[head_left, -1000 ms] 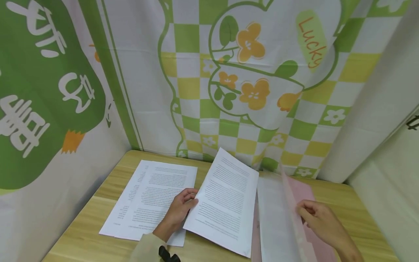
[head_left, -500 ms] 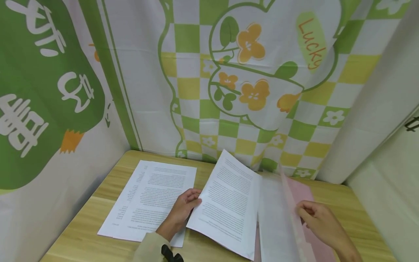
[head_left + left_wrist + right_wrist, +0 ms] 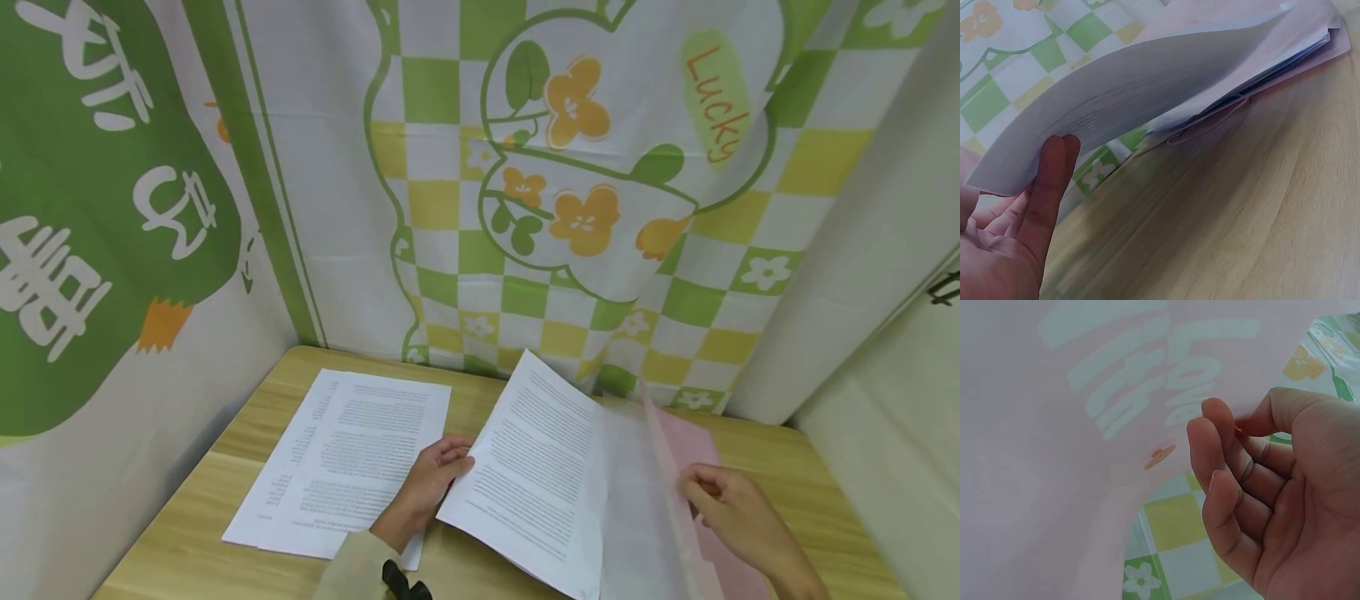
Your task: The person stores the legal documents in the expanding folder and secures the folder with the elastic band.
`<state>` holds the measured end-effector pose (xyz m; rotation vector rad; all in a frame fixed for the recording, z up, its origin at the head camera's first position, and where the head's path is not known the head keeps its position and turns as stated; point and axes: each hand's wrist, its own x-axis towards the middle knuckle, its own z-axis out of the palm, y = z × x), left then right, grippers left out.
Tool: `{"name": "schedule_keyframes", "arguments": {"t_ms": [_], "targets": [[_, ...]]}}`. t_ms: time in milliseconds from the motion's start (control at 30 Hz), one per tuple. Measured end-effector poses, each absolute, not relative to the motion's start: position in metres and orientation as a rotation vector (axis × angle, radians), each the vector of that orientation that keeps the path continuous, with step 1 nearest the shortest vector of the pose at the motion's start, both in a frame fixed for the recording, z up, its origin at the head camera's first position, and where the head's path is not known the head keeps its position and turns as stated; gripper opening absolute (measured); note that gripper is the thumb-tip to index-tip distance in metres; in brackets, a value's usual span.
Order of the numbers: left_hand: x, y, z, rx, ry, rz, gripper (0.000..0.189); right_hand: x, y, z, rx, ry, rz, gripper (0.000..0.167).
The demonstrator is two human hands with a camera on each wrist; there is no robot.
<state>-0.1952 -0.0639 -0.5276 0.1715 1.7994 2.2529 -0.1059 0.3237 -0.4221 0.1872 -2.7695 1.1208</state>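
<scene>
The sheet (image 3: pixel 534 475) in my left hand (image 3: pixel 429 482) is printed too small to read; the head view's lower edge cuts off the pink folder (image 3: pixel 688 435).

The pale wood-grain bench (image 3: pixel 257 425) bears overlapping printed white paper sheets (image 3: pixel 333 467) at left and an opened pink plastic folder (image 3: pixel 687 433) at right.

Papers (image 3: pixel 367 467) at the person's left, folder (image 3: pixel 686 437) right, curtain (image 3: pixel 450 167) behind
I see both on the table (image 3: pixel 798 479); a raised sheet (image 3: pixel 532 483) slants between them (its right side over the folder), and the curtain hangs beyond the far edge.
</scene>
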Motion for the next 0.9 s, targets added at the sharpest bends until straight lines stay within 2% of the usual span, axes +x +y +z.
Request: {"name": "schedule_keyframes", "arguments": {"t_ms": [900], "targets": [[-0.183, -0.033, -0.534, 0.226, 1.610, 2.195, 0.039, -0.107, 0.324, -0.424, 0.223, -2.759, 1.118, 0.018]]}}
